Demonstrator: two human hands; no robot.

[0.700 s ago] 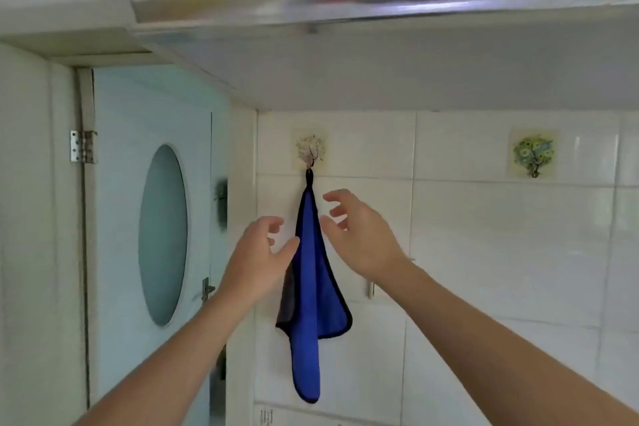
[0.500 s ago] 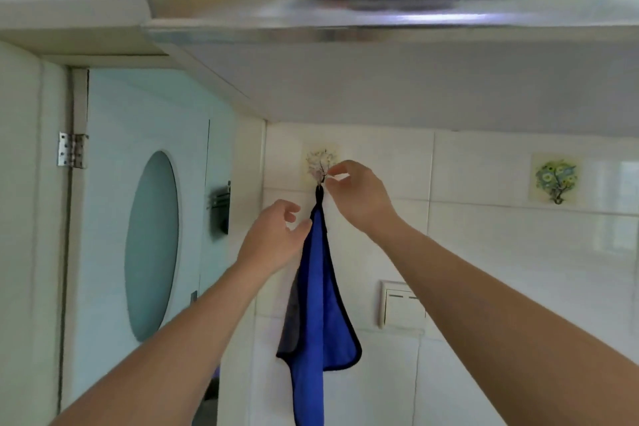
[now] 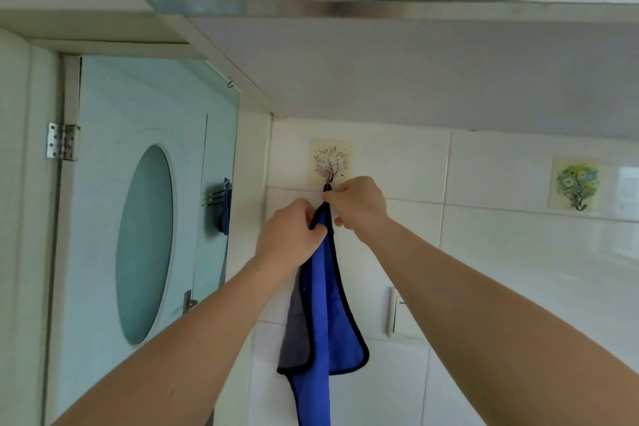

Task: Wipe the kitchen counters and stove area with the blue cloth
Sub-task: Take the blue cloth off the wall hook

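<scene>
- At the far left, a pale door (image 3: 103,218) with an oval pane is shown; a dark blue item hangs from a rack on it, too blurred to be identified.
- The left hand (image 3: 288,239) is seen with its fingers curled around the upper part of the blue cloth (image 3: 321,304), just below the cloth's black loop.
- The cloth is shown hanging against the tiled wall (image 3: 484,252), its long axis vertical; a grey face is visible at its left edge, and its lower end is cut off by the frame.
- The right hand (image 3: 359,206) is held at the loop, thumb and forefinger pinched together on it, directly beneath the flowered hook (image 3: 330,164).
- The loop is judged still to sit on the hook; an upward and outward lift would be needed, and the right hand is the nearer.
- The hook's tip is hidden by the right fingers.
- A second hook (image 3: 575,183) is seen at the right, bare.
- Counters and stove are not shown.
</scene>
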